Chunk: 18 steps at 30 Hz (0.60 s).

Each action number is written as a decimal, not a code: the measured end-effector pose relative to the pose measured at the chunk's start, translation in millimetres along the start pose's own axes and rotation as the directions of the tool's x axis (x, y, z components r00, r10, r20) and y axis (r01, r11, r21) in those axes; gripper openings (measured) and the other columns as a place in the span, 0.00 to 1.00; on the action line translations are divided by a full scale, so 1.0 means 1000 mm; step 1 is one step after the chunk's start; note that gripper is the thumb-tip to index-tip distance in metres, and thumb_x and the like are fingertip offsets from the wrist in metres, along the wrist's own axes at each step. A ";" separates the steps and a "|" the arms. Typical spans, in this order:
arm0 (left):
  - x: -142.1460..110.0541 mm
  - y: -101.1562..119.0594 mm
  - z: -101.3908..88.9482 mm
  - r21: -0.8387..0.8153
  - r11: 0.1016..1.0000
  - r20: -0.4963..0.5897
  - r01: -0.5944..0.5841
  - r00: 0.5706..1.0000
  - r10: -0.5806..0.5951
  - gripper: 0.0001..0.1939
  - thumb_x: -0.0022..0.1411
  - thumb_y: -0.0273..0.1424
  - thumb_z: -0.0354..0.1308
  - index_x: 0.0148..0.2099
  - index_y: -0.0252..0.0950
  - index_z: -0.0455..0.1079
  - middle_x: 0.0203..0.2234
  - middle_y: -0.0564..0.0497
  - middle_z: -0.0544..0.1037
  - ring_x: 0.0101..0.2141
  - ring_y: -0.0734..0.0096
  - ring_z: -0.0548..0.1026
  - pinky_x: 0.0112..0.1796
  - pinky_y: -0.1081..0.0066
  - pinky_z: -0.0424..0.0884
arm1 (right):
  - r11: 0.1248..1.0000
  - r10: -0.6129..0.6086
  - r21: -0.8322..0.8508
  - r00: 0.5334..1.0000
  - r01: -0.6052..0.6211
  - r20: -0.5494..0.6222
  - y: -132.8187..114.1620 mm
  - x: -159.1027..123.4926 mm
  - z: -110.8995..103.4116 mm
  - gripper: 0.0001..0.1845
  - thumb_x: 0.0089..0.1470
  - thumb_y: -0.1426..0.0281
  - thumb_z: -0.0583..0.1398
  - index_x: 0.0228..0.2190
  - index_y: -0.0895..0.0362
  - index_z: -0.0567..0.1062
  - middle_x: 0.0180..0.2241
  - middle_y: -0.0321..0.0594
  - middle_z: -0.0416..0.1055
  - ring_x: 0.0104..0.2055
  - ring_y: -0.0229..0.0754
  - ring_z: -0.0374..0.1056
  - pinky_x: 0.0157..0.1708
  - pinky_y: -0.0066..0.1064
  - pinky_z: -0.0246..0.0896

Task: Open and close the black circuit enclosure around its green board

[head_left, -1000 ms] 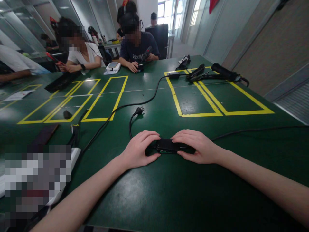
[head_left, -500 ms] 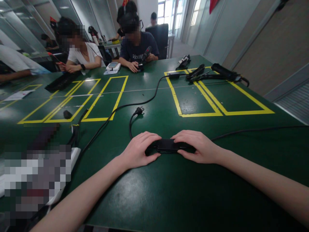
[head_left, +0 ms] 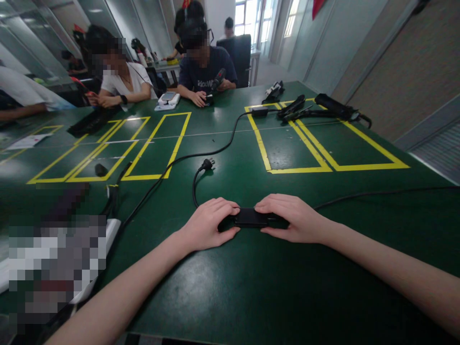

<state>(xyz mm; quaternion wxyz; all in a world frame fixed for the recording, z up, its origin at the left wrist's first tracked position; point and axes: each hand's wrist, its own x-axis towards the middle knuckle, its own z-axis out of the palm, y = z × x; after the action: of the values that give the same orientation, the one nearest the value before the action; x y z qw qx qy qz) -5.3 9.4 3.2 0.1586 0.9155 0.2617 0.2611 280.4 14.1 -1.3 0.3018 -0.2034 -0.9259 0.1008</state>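
A black power adapter brick point(head_left: 251, 217) lies flat on the green table point(head_left: 230, 287) in front of me. My left hand point(head_left: 208, 224) grips its left end with fingers curled over the top and thumb below. My right hand point(head_left: 291, 218) grips its right end the same way. From the left end a black cord loops up to a plug point(head_left: 207, 165) lying on the table. Another black cable point(head_left: 377, 194) runs off to the right from the brick.
Yellow tape rectangles point(head_left: 298, 143) mark the table. A second adapter point(head_left: 259, 112) with a long cable and black tools point(head_left: 334, 108) lie at the far right. Two seated people point(head_left: 204, 72) work at the far edge. A white power strip point(head_left: 108, 230) sits at my left.
Both hands have closed in slightly on the adapter, covering more of its ends. The brick stays in the same spot on the table.
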 end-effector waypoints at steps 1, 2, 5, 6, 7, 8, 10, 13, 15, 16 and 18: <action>0.000 0.001 0.000 0.015 1.000 0.015 0.013 1.000 -0.013 0.11 0.68 0.32 0.60 0.51 0.36 0.69 0.48 0.41 0.82 0.47 0.57 0.81 0.48 0.59 0.76 | 1.000 0.003 -0.001 1.000 -0.003 -0.003 0.000 0.000 0.000 0.15 0.62 0.69 0.64 0.49 0.57 0.72 0.42 0.49 0.80 0.43 0.47 0.78 0.43 0.39 0.76; 0.001 0.002 0.001 0.035 0.999 0.026 0.022 0.999 -0.023 0.12 0.68 0.32 0.60 0.52 0.36 0.69 0.49 0.41 0.81 0.48 0.57 0.80 0.48 0.58 0.76 | 1.000 0.005 -0.003 1.000 -0.005 -0.005 0.000 0.000 0.000 0.14 0.62 0.69 0.64 0.49 0.57 0.72 0.42 0.49 0.80 0.42 0.47 0.78 0.43 0.39 0.76; 0.002 0.004 0.002 0.105 0.994 0.042 0.038 0.998 -0.043 0.17 0.69 0.33 0.59 0.58 0.35 0.68 0.49 0.41 0.81 0.49 0.55 0.79 0.50 0.57 0.75 | 1.000 0.009 -0.014 1.000 -0.009 -0.004 0.000 0.001 0.000 0.14 0.63 0.69 0.62 0.50 0.56 0.72 0.42 0.49 0.80 0.42 0.47 0.77 0.43 0.39 0.75; 0.003 0.005 0.003 0.124 0.991 0.046 0.039 0.998 -0.045 0.18 0.70 0.34 0.58 0.59 0.35 0.67 0.49 0.41 0.80 0.49 0.55 0.79 0.50 0.57 0.75 | 1.000 0.009 -0.017 1.000 -0.009 0.000 -0.001 0.001 0.000 0.14 0.64 0.69 0.62 0.50 0.57 0.71 0.42 0.49 0.80 0.42 0.47 0.77 0.42 0.39 0.75; 0.003 0.005 0.003 0.139 0.990 0.049 0.037 0.998 -0.044 0.19 0.70 0.35 0.58 0.61 0.35 0.67 0.49 0.41 0.80 0.49 0.56 0.78 0.49 0.57 0.75 | 1.000 0.011 -0.019 1.000 -0.010 0.004 -0.001 0.001 0.000 0.14 0.64 0.69 0.61 0.50 0.57 0.71 0.42 0.49 0.80 0.42 0.47 0.76 0.42 0.39 0.74; 0.003 0.005 0.004 0.151 0.988 0.051 0.031 0.998 -0.039 0.20 0.71 0.35 0.57 0.62 0.35 0.66 0.49 0.41 0.80 0.49 0.56 0.78 0.49 0.57 0.75 | 1.000 0.015 -0.020 1.000 -0.014 0.010 -0.001 0.001 -0.001 0.14 0.64 0.68 0.61 0.50 0.57 0.71 0.42 0.49 0.80 0.41 0.47 0.76 0.41 0.38 0.74; 0.003 0.005 0.004 0.173 0.985 0.060 0.012 0.998 -0.022 0.20 0.73 0.37 0.55 0.63 0.34 0.66 0.50 0.41 0.80 0.48 0.56 0.78 0.49 0.57 0.75 | 0.999 0.028 -0.021 0.999 -0.028 0.027 -0.002 0.002 -0.001 0.14 0.63 0.69 0.61 0.50 0.57 0.71 0.41 0.48 0.79 0.40 0.46 0.76 0.40 0.37 0.73; 0.003 0.004 0.004 0.208 0.978 0.077 -0.023 0.997 0.007 0.21 0.76 0.39 0.52 0.65 0.34 0.65 0.51 0.39 0.80 0.48 0.55 0.79 0.49 0.56 0.74 | 0.998 0.051 -0.049 0.998 -0.049 0.047 -0.003 0.002 -0.001 0.15 0.62 0.67 0.61 0.50 0.58 0.72 0.40 0.47 0.79 0.39 0.46 0.75 0.39 0.37 0.72; 0.004 0.005 0.005 0.222 0.974 0.080 -0.050 0.996 0.033 0.22 0.77 0.39 0.50 0.65 0.33 0.65 0.51 0.38 0.81 0.48 0.55 0.79 0.48 0.57 0.74 | 0.994 0.063 -0.093 0.996 -0.057 0.061 -0.003 0.001 0.000 0.17 0.62 0.65 0.61 0.51 0.59 0.72 0.39 0.47 0.79 0.39 0.47 0.75 0.38 0.37 0.72; 0.004 0.005 0.005 0.224 0.972 0.079 -0.064 0.996 0.047 0.22 0.77 0.40 0.49 0.65 0.32 0.65 0.51 0.38 0.81 0.47 0.56 0.79 0.46 0.58 0.74 | 0.991 0.069 -0.118 0.995 -0.060 0.071 -0.003 0.000 0.001 0.17 0.62 0.65 0.61 0.51 0.60 0.72 0.38 0.48 0.79 0.38 0.47 0.75 0.38 0.36 0.71; 0.005 0.005 0.005 0.224 0.971 0.077 -0.080 0.995 0.064 0.22 0.78 0.40 0.49 0.63 0.31 0.66 0.49 0.38 0.82 0.44 0.57 0.80 0.44 0.59 0.74 | 0.985 0.083 -0.159 0.991 -0.067 0.100 -0.003 -0.002 0.002 0.16 0.64 0.66 0.59 0.51 0.60 0.73 0.38 0.48 0.79 0.38 0.47 0.76 0.37 0.36 0.71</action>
<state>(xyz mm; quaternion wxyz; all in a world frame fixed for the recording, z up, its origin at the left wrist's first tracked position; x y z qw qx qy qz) 3.0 7.3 3.5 0.0522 0.9451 0.2506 0.2030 279.8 10.7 -2.8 0.2311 -0.2553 -0.9375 0.0505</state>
